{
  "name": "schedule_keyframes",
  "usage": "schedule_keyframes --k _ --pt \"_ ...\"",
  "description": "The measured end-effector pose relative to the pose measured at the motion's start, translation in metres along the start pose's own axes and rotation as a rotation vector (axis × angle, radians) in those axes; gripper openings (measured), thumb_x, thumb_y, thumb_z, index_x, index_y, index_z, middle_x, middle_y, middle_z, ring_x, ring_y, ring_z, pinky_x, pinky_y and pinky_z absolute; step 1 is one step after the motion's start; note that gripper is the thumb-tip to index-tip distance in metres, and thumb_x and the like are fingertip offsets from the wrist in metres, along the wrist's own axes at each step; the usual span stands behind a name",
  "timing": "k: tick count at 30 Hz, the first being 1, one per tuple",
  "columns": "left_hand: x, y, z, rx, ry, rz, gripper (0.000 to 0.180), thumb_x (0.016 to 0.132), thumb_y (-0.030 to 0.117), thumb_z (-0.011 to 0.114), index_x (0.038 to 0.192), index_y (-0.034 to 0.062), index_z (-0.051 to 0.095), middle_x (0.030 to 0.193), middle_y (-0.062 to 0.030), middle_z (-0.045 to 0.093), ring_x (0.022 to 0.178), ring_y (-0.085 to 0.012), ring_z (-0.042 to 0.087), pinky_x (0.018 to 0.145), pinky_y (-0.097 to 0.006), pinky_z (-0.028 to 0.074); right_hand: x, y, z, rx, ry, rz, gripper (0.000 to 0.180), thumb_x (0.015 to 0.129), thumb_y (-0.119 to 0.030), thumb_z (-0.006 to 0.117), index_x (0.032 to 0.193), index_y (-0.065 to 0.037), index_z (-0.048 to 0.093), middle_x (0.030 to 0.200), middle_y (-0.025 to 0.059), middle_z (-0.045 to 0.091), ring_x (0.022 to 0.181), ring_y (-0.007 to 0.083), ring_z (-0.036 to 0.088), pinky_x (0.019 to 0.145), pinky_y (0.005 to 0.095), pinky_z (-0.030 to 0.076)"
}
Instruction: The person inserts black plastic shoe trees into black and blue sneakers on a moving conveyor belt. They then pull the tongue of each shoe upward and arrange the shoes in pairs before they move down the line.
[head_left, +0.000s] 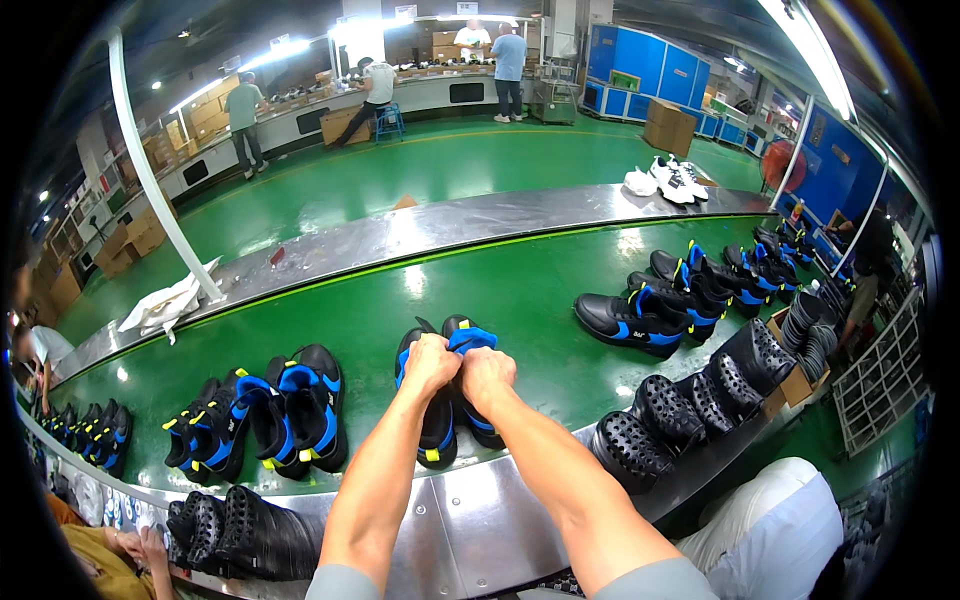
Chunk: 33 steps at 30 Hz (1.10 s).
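Note:
Right in front of me, a pair of black and blue sports shoes (437,430) stands on the green belt, their yellow heel tabs toward me. My left hand (430,362) is closed over the upper of the pair, a dark strip poking out above its fingers. Close beside it, my right hand (487,372) is also closed, gripping at the upper of the right-hand shoe. A blue flap (472,339), tongue-like, sticks up between and above the two fists. Fingers and palms hide exactly which part each hand pinches.
Similar shoes stand left (305,400) and right (640,310). Stacks of black perforated, insole-like pieces (635,450) line the metal near edge (470,520). White shoes (678,180) and a white cloth (165,300) lie on the far metal ledge. A seated person's leg (770,520) is near right.

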<state>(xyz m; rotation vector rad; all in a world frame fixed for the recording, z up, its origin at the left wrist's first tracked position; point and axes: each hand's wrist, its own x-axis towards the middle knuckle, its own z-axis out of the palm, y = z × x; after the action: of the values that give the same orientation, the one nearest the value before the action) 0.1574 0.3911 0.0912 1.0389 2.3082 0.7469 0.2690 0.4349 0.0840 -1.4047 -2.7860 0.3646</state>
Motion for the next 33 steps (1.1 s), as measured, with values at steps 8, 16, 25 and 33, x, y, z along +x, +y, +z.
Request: schedule_keyframes --k 8,16,25,33 --pt "-0.002 -0.029 0.041 0.145 0.467 0.283 0.022 0.082 0.024 0.069 0.087 0.0027 0.073 0.091 -0.0229 0.07 0.094 -0.0429 0.061 0.083 -0.053 0.049 0.015 0.008 0.01 0.014 0.1 0.003 0.028 0.092 -0.031 0.058 0.094 -0.012 0.079 0.101 0.0129 0.076 0.098 0.0283 0.074 0.082 0.0405 0.059" --pt "0.007 -0.043 0.055 0.137 0.572 0.357 0.02 0.08 0.02 0.074 0.082 0.0006 0.069 0.086 -0.0214 0.068 0.088 -0.0406 0.06 0.081 -0.051 0.048 -0.031 0.032 -0.133 0.183 -0.305 -0.102 0.045 0.073 -0.049 0.076 0.068 -0.004 0.073 0.064 0.0079 0.071 0.061 0.0201 0.071 0.064 0.0347 0.058" --pt "0.002 -0.014 0.041 -0.033 0.555 0.299 0.021 0.088 0.021 0.07 0.086 0.0008 0.068 0.088 -0.0225 0.068 0.092 -0.0418 0.059 0.083 -0.051 0.046 -0.186 0.259 -0.295 -0.271 0.437 0.101 0.063 0.079 -0.062 0.07 0.078 0.001 0.07 0.074 0.021 0.067 0.073 0.0351 0.068 0.068 0.0446 0.053" --pt "0.02 -0.009 0.062 -0.093 0.62 0.209 0.023 0.09 0.023 0.068 0.093 0.0002 0.069 0.09 -0.025 0.069 0.091 -0.0458 0.06 0.083 -0.055 0.047 -0.236 0.37 -0.204 -0.325 0.203 0.571 0.06 0.078 -0.059 0.074 0.09 0.0 0.075 0.094 0.0248 0.072 0.094 0.0402 0.071 0.085 0.0486 0.056"
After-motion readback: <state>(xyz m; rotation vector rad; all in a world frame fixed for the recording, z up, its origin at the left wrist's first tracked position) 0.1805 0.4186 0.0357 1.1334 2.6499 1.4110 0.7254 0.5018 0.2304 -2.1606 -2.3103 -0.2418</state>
